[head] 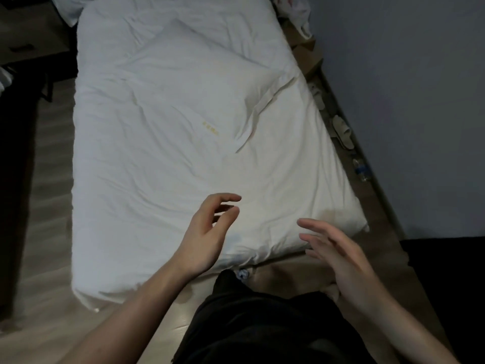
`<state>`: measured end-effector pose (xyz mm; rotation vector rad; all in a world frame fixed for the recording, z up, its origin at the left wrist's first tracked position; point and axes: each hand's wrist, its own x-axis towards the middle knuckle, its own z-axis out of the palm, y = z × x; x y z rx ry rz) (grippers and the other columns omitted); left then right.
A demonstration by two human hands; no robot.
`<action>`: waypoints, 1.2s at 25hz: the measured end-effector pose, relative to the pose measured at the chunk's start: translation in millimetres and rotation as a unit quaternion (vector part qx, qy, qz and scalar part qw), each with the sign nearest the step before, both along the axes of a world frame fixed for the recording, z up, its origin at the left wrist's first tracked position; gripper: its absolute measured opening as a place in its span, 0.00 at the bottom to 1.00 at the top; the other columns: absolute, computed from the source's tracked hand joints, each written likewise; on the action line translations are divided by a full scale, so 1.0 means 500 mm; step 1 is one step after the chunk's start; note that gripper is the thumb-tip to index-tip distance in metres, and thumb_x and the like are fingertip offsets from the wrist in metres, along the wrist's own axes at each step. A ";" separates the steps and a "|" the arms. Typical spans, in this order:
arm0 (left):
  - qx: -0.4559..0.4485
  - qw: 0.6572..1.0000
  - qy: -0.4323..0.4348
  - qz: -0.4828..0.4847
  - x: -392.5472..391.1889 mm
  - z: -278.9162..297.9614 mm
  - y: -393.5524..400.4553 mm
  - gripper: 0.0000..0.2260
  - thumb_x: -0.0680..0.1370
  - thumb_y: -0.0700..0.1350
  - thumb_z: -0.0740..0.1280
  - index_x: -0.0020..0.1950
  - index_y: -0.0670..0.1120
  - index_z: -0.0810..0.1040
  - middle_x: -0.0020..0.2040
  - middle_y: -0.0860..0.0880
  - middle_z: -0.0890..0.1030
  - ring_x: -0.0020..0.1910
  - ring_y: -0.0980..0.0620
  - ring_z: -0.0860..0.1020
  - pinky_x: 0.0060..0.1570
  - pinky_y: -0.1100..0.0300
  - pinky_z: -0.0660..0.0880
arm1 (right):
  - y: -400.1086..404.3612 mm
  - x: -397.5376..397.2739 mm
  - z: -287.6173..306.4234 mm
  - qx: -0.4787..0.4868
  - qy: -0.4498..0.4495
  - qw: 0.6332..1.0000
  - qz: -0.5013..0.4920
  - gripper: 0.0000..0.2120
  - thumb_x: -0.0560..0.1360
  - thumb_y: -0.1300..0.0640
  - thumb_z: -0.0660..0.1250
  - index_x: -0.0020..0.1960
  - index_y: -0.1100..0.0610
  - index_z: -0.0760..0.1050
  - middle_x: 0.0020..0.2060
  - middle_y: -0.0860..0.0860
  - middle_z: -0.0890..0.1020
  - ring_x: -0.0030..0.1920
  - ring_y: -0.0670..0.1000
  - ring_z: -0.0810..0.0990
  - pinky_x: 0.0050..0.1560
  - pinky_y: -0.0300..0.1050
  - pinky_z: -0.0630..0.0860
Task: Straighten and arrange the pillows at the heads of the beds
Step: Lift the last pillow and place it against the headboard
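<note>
We stand at the near end of the bed (110, 206), looking along its length. One pillow (199, 82) lies on the white duvet (147, 164) toward 12 o'clock, turned on a diagonal with its open flap trailing toward 4 o'clock; it is neither squared to the bed's edges nor set against either end. We cannot tell from this view which end is the head.

Our left hand (203, 237) hovers at 6 o'clock above the duvet, fingers loosely curved and apart, holding nothing. Our right hand (338, 254) hovers at 5 o'clock beyond the near corner, fingers extended and spread, also empty. Both hands are well apart from the pillow. We judge this posture as a reach in preparation: free hands allow a two-point hold on the pillow for rotation.

Slippers (341, 131) and a bottle (361, 168) lie on the floor at 3 o'clock, beside the wall.
</note>
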<state>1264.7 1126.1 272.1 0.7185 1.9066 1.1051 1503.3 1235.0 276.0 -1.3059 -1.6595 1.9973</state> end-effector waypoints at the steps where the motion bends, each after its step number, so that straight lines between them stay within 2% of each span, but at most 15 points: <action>1: -0.012 1.000 0.007 0.019 0.030 -0.012 0.014 0.09 0.84 0.45 0.64 0.61 0.54 0.80 0.63 0.57 0.80 0.61 0.62 0.78 0.51 0.78 0.69 | 0.043 0.022 -0.008 0.000 -0.005 0.999 0.035 0.21 0.75 0.38 0.69 0.66 0.42 0.81 0.60 0.47 0.85 0.66 0.46 0.81 0.74 0.63 0.71; 4: -0.050 0.993 0.010 0.102 0.137 -0.040 0.039 0.09 0.84 0.45 0.64 0.61 0.54 0.80 0.63 0.57 0.80 0.61 0.64 0.77 0.50 0.79 0.69 | 0.174 0.092 -0.027 0.010 -0.030 0.992 0.125 0.14 0.82 0.47 0.66 0.66 0.39 0.79 0.62 0.46 0.84 0.66 0.43 0.80 0.73 0.58 0.73; 6: -0.057 0.984 0.001 0.171 0.236 -0.040 0.055 0.09 0.84 0.46 0.64 0.62 0.55 0.80 0.63 0.57 0.81 0.61 0.64 0.77 0.52 0.77 0.71 | 0.258 0.140 -0.029 0.013 -0.040 0.984 0.176 0.13 0.84 0.51 0.65 0.65 0.37 0.80 0.60 0.48 0.85 0.65 0.42 0.81 0.73 0.59 0.74; 9: -0.046 0.966 -0.004 0.253 0.355 -0.028 0.089 0.09 0.84 0.47 0.64 0.62 0.56 0.80 0.61 0.56 0.82 0.62 0.63 0.78 0.54 0.71 0.71 | 0.354 0.176 -0.022 0.027 -0.038 0.972 0.232 0.12 0.82 0.48 0.65 0.64 0.37 0.80 0.59 0.46 0.85 0.64 0.43 0.81 0.71 0.61 0.74; 11: -0.022 0.960 -0.007 0.279 0.398 -0.019 0.105 0.11 0.82 0.51 0.64 0.63 0.56 0.80 0.62 0.56 0.82 0.63 0.60 0.78 0.57 0.65 0.72 | 0.393 0.173 -0.003 0.034 -0.020 0.963 0.266 0.14 0.79 0.43 0.65 0.64 0.37 0.80 0.60 0.45 0.85 0.64 0.46 0.81 0.70 0.62 0.75; 13: -0.001 0.955 -0.006 0.297 0.425 -0.010 0.127 0.13 0.80 0.53 0.63 0.63 0.56 0.80 0.62 0.56 0.82 0.64 0.58 0.78 0.59 0.59 0.72 | 0.426 0.165 0.010 0.036 -0.004 0.956 0.292 0.15 0.78 0.44 0.64 0.63 0.37 0.80 0.61 0.43 0.84 0.65 0.45 0.81 0.70 0.62 0.75; 16: -0.002 0.952 -0.011 0.305 0.416 -0.028 0.181 0.09 0.84 0.48 0.65 0.62 0.55 0.80 0.63 0.57 0.81 0.63 0.60 0.78 0.57 0.64 0.71 | 0.467 0.149 0.002 0.042 -0.006 0.953 0.299 0.14 0.80 0.47 0.65 0.63 0.38 0.81 0.61 0.41 0.84 0.66 0.43 0.79 0.72 0.60 0.74; 19: -0.010 0.962 0.014 0.273 0.381 -0.054 0.250 0.09 0.84 0.45 0.65 0.61 0.54 0.80 0.63 0.58 0.80 0.62 0.61 0.78 0.54 0.71 0.71 | 0.519 0.146 -0.021 0.053 -0.019 0.952 0.302 0.12 0.83 0.52 0.66 0.64 0.41 0.81 0.62 0.42 0.84 0.66 0.42 0.80 0.73 0.61 0.73; 24: 0.005 0.957 0.010 0.290 0.373 -0.061 0.345 0.09 0.84 0.44 0.65 0.61 0.54 0.80 0.63 0.57 0.80 0.62 0.60 0.78 0.53 0.76 0.70 | 0.637 0.172 -0.044 0.062 -0.054 0.946 0.315 0.15 0.78 0.44 0.67 0.64 0.39 0.80 0.57 0.47 0.86 0.63 0.46 0.82 0.71 0.64 0.72; 26: -0.004 0.948 0.000 0.319 0.385 -0.071 0.385 0.09 0.84 0.44 0.65 0.61 0.55 0.80 0.63 0.57 0.80 0.62 0.60 0.78 0.53 0.77 0.70 | 0.699 0.166 -0.052 0.041 -0.060 0.943 0.326 0.21 0.75 0.37 0.68 0.66 0.40 0.80 0.59 0.49 0.87 0.64 0.47 0.82 0.73 0.65 0.71; 28: -0.010 0.933 -0.007 0.360 0.406 -0.080 0.433 0.09 0.84 0.44 0.65 0.61 0.54 0.80 0.63 0.57 0.80 0.62 0.60 0.78 0.53 0.76 0.70 | 0.766 0.145 -0.064 0.034 -0.057 0.936 0.345 0.30 0.69 0.27 0.69 0.65 0.41 0.80 0.59 0.49 0.87 0.64 0.47 0.83 0.73 0.64 0.72; 30: -0.018 0.915 -0.007 0.403 0.435 -0.089 0.493 0.09 0.84 0.44 0.65 0.61 0.54 0.80 0.63 0.57 0.80 0.62 0.59 0.78 0.55 0.73 0.71 | 0.834 0.109 -0.084 0.035 -0.054 0.926 0.373 0.32 0.65 0.24 0.70 0.64 0.40 0.81 0.57 0.49 0.87 0.62 0.46 0.83 0.72 0.63 0.73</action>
